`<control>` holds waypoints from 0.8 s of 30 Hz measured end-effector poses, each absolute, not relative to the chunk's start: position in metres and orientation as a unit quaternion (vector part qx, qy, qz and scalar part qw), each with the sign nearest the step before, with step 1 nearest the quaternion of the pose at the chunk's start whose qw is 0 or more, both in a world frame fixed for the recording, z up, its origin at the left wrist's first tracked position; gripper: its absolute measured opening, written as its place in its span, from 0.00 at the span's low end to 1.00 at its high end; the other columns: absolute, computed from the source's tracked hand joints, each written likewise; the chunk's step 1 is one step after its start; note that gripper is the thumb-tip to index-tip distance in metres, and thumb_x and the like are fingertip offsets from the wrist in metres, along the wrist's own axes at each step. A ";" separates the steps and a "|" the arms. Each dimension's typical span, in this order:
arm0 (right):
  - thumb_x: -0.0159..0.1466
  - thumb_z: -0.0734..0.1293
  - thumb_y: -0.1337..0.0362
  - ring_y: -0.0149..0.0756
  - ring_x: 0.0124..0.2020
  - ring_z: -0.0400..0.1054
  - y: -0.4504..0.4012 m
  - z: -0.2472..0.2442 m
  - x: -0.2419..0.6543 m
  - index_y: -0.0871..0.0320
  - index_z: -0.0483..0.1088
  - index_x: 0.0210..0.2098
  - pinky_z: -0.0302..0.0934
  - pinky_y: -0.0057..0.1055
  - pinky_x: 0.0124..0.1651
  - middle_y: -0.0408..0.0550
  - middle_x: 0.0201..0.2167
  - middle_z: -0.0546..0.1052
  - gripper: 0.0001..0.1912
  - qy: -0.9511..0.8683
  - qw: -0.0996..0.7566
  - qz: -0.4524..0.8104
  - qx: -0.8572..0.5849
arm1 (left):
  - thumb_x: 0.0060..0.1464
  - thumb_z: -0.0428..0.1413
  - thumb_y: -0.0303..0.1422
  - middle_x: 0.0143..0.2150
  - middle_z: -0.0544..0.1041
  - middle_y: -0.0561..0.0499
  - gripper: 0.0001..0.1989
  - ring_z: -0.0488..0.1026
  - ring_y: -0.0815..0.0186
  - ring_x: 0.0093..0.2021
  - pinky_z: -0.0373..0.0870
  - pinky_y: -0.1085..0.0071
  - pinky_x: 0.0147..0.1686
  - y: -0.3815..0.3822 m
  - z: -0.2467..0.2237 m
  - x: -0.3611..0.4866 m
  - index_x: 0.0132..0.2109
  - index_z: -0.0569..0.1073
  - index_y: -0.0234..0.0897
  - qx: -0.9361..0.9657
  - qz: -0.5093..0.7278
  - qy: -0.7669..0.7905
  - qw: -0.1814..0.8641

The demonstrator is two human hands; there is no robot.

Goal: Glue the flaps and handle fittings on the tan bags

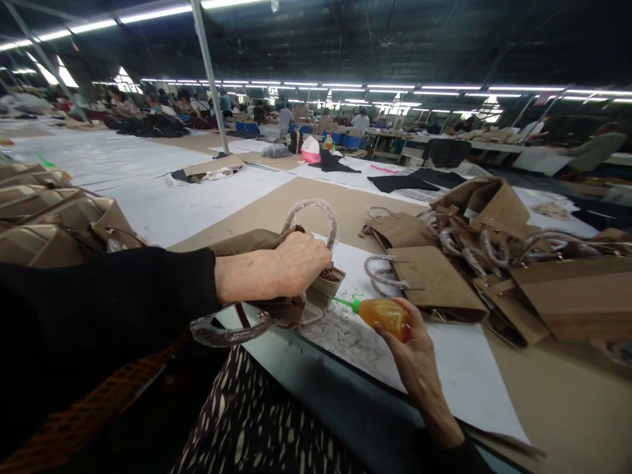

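Observation:
My left hand [299, 263] is closed on a brown handbag [257, 240] that lies on its side at the table edge. Plastic film wraps the bag's handles; one handle [313, 207] arches up behind my fist, another hangs towards my lap. My right hand [412, 342] grips a squeeze bottle [382, 316] of amber liquid with a green nozzle. Its thin tip points left and reaches the bag's edge below my left fist; whether it touches cannot be made out. The fingertips of my left hand are hidden.
More brown handbags [434, 283] with wrapped handles are heaped on the right. A row of similar bags [59, 210] stands on the left. White and brown sheets [237, 204] cover the table. Dark fabric pieces [415, 179] lie farther back. People work at distant tables.

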State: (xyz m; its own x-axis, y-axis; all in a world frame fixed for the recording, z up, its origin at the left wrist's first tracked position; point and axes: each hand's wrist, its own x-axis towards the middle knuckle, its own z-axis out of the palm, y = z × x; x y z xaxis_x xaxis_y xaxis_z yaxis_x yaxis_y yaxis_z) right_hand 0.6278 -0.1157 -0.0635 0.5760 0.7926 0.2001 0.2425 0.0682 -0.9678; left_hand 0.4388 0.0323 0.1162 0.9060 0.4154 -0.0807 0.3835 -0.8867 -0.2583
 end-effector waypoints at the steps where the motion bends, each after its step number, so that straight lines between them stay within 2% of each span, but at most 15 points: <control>1: 0.55 0.75 0.50 0.47 0.41 0.68 -0.114 -0.064 0.628 0.51 0.64 0.53 0.61 0.43 0.47 0.47 0.44 0.72 0.31 -0.403 0.610 0.218 -0.646 | 0.43 0.60 0.23 0.31 0.78 0.40 0.06 0.76 0.53 0.35 0.71 0.62 0.36 0.032 0.115 0.438 0.33 0.76 0.30 -0.970 0.064 -0.199 0.125; 7: 0.55 0.74 0.50 0.47 0.41 0.68 -0.108 -0.069 0.632 0.50 0.64 0.54 0.61 0.44 0.47 0.47 0.45 0.72 0.31 -0.415 0.607 0.208 -0.645 | 0.47 0.58 0.23 0.31 0.78 0.40 0.03 0.76 0.52 0.36 0.71 0.60 0.36 0.034 0.111 0.437 0.32 0.75 0.31 -0.966 0.073 -0.207 0.134; 16: 0.55 0.75 0.51 0.48 0.42 0.67 -0.110 -0.072 0.635 0.50 0.67 0.52 0.57 0.46 0.50 0.47 0.45 0.72 0.28 -0.437 0.578 0.221 -0.653 | 0.42 0.59 0.22 0.33 0.77 0.40 0.06 0.75 0.51 0.40 0.71 0.59 0.37 0.024 0.104 0.429 0.32 0.74 0.32 -0.968 0.091 -0.192 0.131; 24: 0.57 0.74 0.51 0.46 0.42 0.67 -0.114 -0.071 0.630 0.51 0.66 0.53 0.59 0.41 0.48 0.46 0.44 0.73 0.28 -0.449 0.562 0.255 -0.646 | 0.43 0.57 0.21 0.36 0.77 0.39 0.08 0.74 0.52 0.40 0.70 0.60 0.37 0.019 0.100 0.422 0.35 0.74 0.31 -0.969 0.081 -0.197 0.127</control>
State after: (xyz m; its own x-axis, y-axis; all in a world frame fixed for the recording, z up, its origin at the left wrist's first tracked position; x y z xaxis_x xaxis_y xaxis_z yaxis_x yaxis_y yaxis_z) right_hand 0.6298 -0.1140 -0.0714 0.4668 0.8670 0.1745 0.2928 0.0347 -0.9555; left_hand 0.4222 0.0189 0.0997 0.9088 0.4031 -0.1077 0.3617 -0.8898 -0.2783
